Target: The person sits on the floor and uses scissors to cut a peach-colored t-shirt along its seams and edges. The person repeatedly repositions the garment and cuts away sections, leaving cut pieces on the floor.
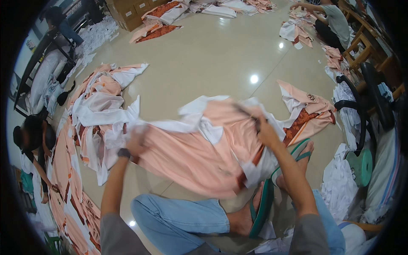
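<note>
Jeans-clad knees and green sandals [265, 204] at 6 o'clock; peach garment [199, 148] stretched just beyond them.

Garment: peach-orange cloth with white trim, rumpled, spread over the pale floor [212, 55] at centre frame between both hands. Left hand [137, 142] clenched on its edge at 9 o'clock, blurred; a dark watch on the wrist. Right hand [265, 131] pinching a raised fold at 3 o'clock. Pile of like garments [97, 106] at 10 o'clock. Another garment [308, 112] at 2 o'clock.
</note>
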Demonstrator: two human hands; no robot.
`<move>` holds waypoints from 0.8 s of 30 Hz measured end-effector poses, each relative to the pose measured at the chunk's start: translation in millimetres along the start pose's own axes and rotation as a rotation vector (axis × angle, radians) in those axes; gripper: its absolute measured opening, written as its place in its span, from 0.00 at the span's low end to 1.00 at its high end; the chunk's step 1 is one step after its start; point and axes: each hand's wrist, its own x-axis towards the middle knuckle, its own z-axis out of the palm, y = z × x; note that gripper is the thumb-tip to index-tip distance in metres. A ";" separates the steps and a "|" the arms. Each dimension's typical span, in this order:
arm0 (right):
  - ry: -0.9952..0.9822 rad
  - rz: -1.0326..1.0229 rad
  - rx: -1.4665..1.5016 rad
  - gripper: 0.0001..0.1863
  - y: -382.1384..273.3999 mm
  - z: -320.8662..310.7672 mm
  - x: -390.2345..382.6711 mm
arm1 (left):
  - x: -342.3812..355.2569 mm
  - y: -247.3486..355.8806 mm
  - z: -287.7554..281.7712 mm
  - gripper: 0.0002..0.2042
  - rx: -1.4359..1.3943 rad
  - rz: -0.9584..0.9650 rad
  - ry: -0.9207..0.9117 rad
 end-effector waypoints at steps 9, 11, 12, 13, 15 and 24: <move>0.495 0.091 0.028 0.21 6.1 -59.2 2.7 | 44.2 -90.2 0.2 0.31 -0.010 -0.144 0.474; 0.301 0.199 0.076 0.21 -34.4 -33.6 -10.0 | 36.2 -80.0 12.1 0.29 -0.109 0.052 0.548; 0.307 0.092 0.046 0.22 -20.1 -33.5 -18.8 | 60.2 -18.6 21.7 0.28 -0.150 0.119 0.486; 0.304 -0.018 0.027 0.23 -6.4 -30.4 -25.1 | 73.8 39.9 18.2 0.27 -0.172 0.183 0.425; 0.056 0.023 0.027 0.25 -58.9 3.4 -31.0 | 55.3 43.0 23.3 0.21 -0.046 0.143 0.471; 0.091 0.042 -0.116 0.23 -57.6 13.4 -20.6 | 14.5 -6.4 -3.3 0.07 0.002 -0.012 0.272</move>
